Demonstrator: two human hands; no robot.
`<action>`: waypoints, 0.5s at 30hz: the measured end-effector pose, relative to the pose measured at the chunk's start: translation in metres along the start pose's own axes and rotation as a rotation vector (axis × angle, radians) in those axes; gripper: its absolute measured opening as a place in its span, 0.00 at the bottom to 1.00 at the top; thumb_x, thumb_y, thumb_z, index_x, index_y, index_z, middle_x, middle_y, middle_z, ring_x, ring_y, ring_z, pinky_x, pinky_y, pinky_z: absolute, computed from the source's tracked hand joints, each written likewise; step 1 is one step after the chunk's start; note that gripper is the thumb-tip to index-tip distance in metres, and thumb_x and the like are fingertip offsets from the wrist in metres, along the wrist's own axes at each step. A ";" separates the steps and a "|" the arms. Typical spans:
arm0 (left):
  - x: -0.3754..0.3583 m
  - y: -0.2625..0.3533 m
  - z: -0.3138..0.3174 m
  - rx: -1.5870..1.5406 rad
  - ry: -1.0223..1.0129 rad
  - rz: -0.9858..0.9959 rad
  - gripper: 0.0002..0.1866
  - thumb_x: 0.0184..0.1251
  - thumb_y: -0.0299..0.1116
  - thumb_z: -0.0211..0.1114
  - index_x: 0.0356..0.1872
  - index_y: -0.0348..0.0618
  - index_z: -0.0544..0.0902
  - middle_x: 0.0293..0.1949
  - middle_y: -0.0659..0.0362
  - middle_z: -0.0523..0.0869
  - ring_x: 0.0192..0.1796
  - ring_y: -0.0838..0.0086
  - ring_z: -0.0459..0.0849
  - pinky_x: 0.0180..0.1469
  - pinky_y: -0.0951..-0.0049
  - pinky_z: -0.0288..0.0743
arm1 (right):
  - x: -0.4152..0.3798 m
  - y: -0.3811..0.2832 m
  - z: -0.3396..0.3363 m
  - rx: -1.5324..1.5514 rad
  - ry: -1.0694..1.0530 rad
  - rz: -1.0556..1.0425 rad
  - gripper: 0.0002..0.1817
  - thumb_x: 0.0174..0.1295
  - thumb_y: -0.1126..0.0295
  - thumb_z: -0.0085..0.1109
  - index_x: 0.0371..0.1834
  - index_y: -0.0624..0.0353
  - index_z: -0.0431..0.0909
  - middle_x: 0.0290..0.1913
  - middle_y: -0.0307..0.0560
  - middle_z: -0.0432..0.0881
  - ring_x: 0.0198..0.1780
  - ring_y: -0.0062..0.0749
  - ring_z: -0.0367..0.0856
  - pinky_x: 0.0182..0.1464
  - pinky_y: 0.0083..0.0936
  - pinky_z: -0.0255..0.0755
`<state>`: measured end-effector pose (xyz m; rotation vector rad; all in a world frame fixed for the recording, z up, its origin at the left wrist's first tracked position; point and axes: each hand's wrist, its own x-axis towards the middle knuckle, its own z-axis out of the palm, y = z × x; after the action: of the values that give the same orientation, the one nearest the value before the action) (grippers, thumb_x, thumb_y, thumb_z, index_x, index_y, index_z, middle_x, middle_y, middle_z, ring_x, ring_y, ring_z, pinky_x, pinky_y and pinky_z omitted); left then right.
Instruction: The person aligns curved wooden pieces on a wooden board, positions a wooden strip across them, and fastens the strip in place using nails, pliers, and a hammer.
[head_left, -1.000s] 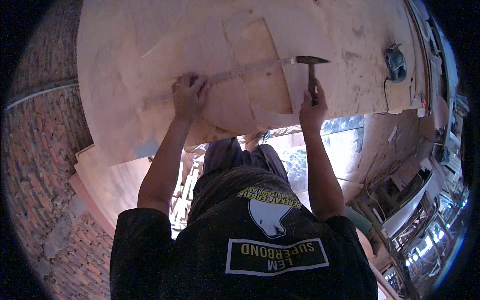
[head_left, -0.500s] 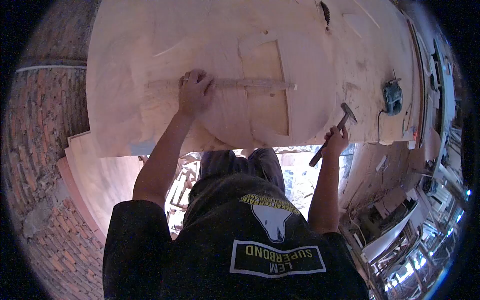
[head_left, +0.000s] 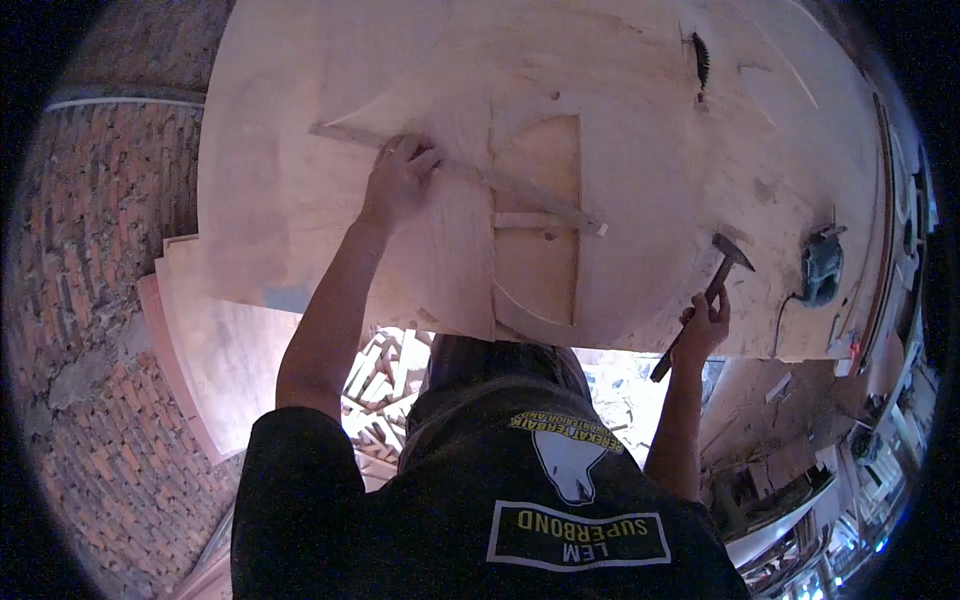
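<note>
My left hand (head_left: 402,182) is closed around a thin wooden strip (head_left: 525,190), gripping it nearer its left end. The strip slants across the board, and its right end overlaps a cut-out opening (head_left: 550,275). A short crosspiece (head_left: 525,220) spans part of that opening. In my right hand (head_left: 707,326) is a hammer (head_left: 718,280), held by the handle with its head pointing away from me. Both hands are over a large wooden board (head_left: 270,190), the right one at its near edge. A faint rounded outline surrounds the opening.
A toothed saw blade (head_left: 701,62) pokes up through the board at the far right. A corded power tool (head_left: 822,265) rests at the right side. Wood offcuts (head_left: 385,375) lie below the near edge. A brick wall (head_left: 120,200) stands to the left.
The wooden strip in my left hand has turned from nearly level to a slant, its right end now closer to me. My right hand keeps the hammer. The whole view has shifted.
</note>
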<state>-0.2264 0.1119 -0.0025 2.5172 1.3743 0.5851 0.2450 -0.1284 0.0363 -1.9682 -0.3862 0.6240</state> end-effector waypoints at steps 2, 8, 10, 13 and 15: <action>-0.003 0.004 0.002 -0.022 0.033 -0.005 0.14 0.59 0.28 0.70 0.47 0.49 0.88 0.49 0.56 0.84 0.56 0.55 0.82 0.61 0.55 0.76 | 0.006 -0.003 0.005 -0.029 -0.025 -0.045 0.28 0.65 0.79 0.63 0.69 0.60 0.74 0.29 0.39 0.80 0.22 0.20 0.74 0.25 0.19 0.69; -0.001 0.003 -0.014 -0.062 0.023 -0.038 0.18 0.57 0.37 0.74 0.49 0.48 0.88 0.52 0.56 0.83 0.58 0.55 0.79 0.65 0.55 0.72 | 0.027 0.000 0.032 0.048 -0.050 0.021 0.26 0.65 0.78 0.63 0.67 0.64 0.74 0.32 0.43 0.81 0.24 0.21 0.75 0.23 0.21 0.69; 0.003 -0.006 -0.033 -0.023 0.042 -0.076 0.23 0.56 0.43 0.75 0.53 0.49 0.87 0.59 0.55 0.80 0.62 0.55 0.77 0.67 0.54 0.71 | 0.030 0.001 0.035 0.065 -0.018 0.052 0.26 0.65 0.77 0.63 0.67 0.63 0.74 0.32 0.43 0.81 0.25 0.22 0.76 0.23 0.21 0.69; 0.027 -0.039 -0.049 -0.125 0.170 -0.629 0.34 0.57 0.52 0.77 0.64 0.50 0.83 0.71 0.51 0.71 0.69 0.54 0.72 0.72 0.50 0.66 | 0.035 0.012 0.027 -0.126 -0.006 -0.026 0.27 0.65 0.76 0.64 0.68 0.63 0.73 0.33 0.43 0.82 0.26 0.22 0.76 0.24 0.22 0.70; 0.047 -0.074 -0.056 0.185 0.070 -0.531 0.39 0.58 0.59 0.74 0.70 0.56 0.78 0.75 0.48 0.65 0.74 0.52 0.67 0.75 0.45 0.62 | 0.053 0.036 0.008 -0.323 -0.014 -0.073 0.28 0.65 0.74 0.67 0.69 0.62 0.75 0.34 0.44 0.84 0.28 0.22 0.78 0.28 0.23 0.74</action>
<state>-0.2843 0.1916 0.0312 2.1229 2.0996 0.4534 0.2840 -0.1120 -0.0126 -2.2447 -0.5952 0.5553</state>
